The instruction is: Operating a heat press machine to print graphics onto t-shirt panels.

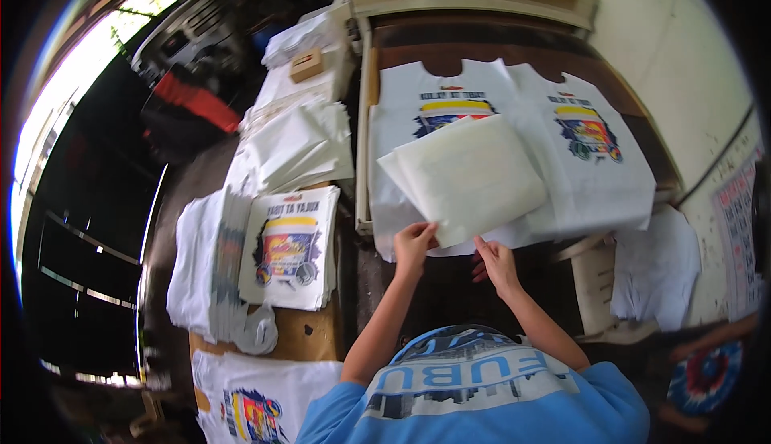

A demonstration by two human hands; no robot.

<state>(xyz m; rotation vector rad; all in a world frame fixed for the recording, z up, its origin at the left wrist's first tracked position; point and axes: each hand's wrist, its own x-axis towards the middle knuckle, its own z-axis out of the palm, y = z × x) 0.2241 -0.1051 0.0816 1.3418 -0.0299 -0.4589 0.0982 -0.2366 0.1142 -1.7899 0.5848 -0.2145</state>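
My left hand point(415, 247) pinches the near corner of a small stack of off-white paper sheets point(480, 172). My right hand point(495, 265) is beside the near edge of the sheets, thumb raised and fingers apart, with nothing seen in it. The sheets lie over part of a white printed sleeveless shirt point(401, 147) and cover the lower half of its print. To its right, a second white shirt point(598, 175) with the same colourful print is spread flat. Both shirts rest on the brown bed point(522, 42) of a large cream-coloured machine.
On my left, a wooden table point(309, 335) bears a stack of printed transfer sheets point(289, 243), folded white shirts point(197, 263) and a printed shirt point(265, 396). Behind are white sheets point(293, 147) and a small cardboard box point(306, 65). White cloth point(654, 271) hangs over a plastic chair point(593, 287). Another person point(711, 376) is at lower right.
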